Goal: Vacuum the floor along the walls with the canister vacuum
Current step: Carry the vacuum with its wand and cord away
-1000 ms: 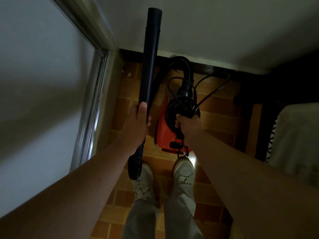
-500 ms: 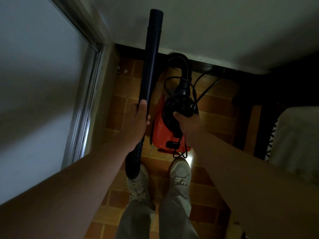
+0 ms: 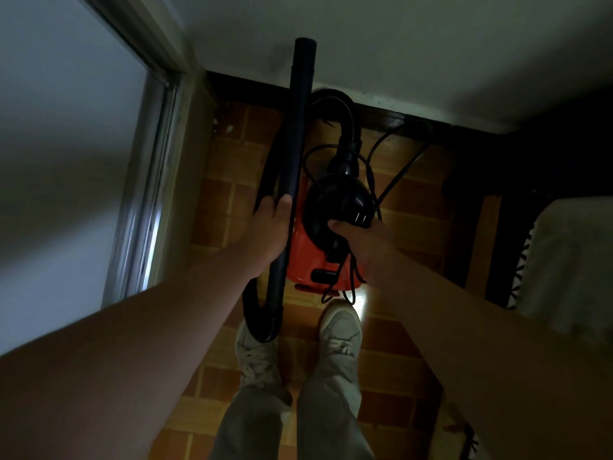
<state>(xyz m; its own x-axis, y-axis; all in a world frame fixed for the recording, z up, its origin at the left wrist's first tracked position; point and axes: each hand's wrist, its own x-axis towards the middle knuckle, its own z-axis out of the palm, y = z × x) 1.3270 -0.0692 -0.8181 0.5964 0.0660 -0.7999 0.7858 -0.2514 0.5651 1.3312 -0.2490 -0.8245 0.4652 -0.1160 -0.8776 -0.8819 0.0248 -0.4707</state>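
Observation:
My left hand (image 3: 270, 232) grips a long black vacuum tube (image 3: 300, 127), which points up and away toward the wall. From the tube's lower end a black ribbed hose (image 3: 345, 107) loops round to the canister. My right hand (image 3: 361, 239) holds the orange and black canister vacuum (image 3: 310, 257) by its black top, above the floor. A black power cord (image 3: 391, 180) hangs in loops around the canister, and its plug (image 3: 361, 219) sits by my fingers.
The brown tiled floor (image 3: 232, 200) runs to a dark baseboard (image 3: 381, 111) under a pale wall. A metal-framed sliding door (image 3: 149, 180) stands at the left. Dark furniture with a pale cushion (image 3: 570, 260) fills the right. My two shoes (image 3: 340, 330) are below.
The tube's top has come slightly lower in view and more of the hose loop shows at its lower end. The canister stays in my right hand, and both grips are unchanged.

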